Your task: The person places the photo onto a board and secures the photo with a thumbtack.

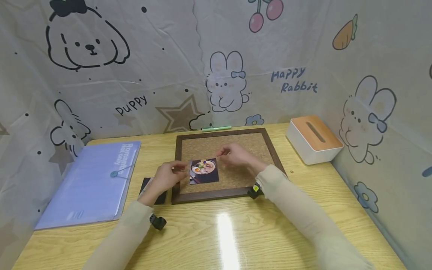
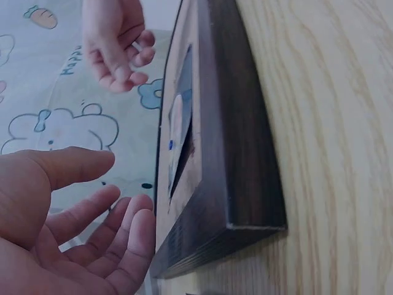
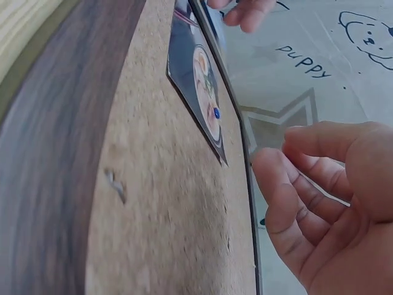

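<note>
One photo [image 1: 204, 171] on corkboard [image 1: 236, 180], with blue pin [image 3: 217, 113] | left hand [image 1: 167, 175]: released, beside left edge | right hand [image 1: 237, 155]: released, near its upper right corner

Board [image 1: 236, 182] rests on table [image 1: 192, 232]. Photo [image 1: 204, 176] lies on board, left of centre; pin [image 1: 204, 162] is on photo's far half. Left hand [image 1: 167, 174] is just left of photo, right hand [image 1: 234, 154] just right. Folder [image 1: 94, 180] lies at far left; flat piece [image 1: 161, 198] between folder and board. Pen [image 1: 216, 128] lies behind board. Box [image 1: 314, 138] stands right of board, toward the rear.
</note>
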Action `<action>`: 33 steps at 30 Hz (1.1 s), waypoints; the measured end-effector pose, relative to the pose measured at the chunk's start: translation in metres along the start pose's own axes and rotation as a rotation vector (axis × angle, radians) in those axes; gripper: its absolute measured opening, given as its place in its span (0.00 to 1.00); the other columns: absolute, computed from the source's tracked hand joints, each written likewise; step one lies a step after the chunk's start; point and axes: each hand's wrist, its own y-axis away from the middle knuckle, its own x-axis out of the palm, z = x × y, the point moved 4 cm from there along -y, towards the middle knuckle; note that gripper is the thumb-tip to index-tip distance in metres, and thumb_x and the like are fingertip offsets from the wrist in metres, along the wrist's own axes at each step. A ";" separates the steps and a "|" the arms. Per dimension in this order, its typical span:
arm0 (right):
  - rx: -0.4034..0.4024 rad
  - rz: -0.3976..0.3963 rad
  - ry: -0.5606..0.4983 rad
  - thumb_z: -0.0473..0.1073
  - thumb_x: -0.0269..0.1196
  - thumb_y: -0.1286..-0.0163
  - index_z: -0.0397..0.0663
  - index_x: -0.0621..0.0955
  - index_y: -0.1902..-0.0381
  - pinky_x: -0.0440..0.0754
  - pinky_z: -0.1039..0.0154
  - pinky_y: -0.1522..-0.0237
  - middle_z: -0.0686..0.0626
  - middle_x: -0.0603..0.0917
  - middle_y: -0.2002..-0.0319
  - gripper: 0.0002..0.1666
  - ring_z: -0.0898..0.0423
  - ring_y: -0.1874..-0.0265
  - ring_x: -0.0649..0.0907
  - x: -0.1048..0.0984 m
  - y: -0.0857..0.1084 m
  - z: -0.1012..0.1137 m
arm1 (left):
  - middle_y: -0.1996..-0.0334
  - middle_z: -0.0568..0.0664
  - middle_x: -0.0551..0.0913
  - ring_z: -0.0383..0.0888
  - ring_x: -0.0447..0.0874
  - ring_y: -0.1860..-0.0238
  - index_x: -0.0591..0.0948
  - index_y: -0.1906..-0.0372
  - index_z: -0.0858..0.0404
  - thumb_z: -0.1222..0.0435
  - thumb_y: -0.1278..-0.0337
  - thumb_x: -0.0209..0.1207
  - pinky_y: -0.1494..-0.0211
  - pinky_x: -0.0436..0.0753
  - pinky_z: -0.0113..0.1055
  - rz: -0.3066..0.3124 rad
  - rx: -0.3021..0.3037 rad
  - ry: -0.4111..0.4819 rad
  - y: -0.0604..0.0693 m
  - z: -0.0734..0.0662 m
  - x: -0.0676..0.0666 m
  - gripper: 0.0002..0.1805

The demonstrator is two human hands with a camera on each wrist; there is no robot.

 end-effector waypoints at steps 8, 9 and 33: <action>-0.014 -0.034 -0.001 0.41 0.63 0.29 0.44 0.84 0.56 0.84 0.64 0.67 0.46 0.84 0.60 0.08 0.53 0.68 0.87 -0.015 0.015 -0.006 | 0.42 0.58 0.81 0.56 0.83 0.45 0.78 0.36 0.60 0.60 0.32 0.60 0.55 0.86 0.41 -0.044 0.001 0.030 0.009 0.009 -0.018 0.22; -0.015 -0.041 0.004 0.41 0.62 0.29 0.44 0.84 0.56 0.83 0.65 0.67 0.46 0.84 0.61 0.08 0.53 0.68 0.86 -0.017 0.017 -0.008 | 0.42 0.58 0.81 0.56 0.83 0.45 0.78 0.36 0.60 0.60 0.32 0.60 0.54 0.86 0.42 -0.054 -0.001 0.034 0.010 0.011 -0.020 0.22; 0.017 -0.141 -0.052 0.41 0.63 0.29 0.39 0.83 0.53 0.86 0.62 0.64 0.43 0.84 0.58 0.12 0.45 0.63 0.87 -0.061 0.066 -0.046 | 0.31 0.64 0.70 0.61 0.70 0.32 0.72 0.30 0.60 0.56 0.30 0.59 0.41 0.80 0.52 -0.095 -0.174 0.091 0.049 0.066 -0.057 0.28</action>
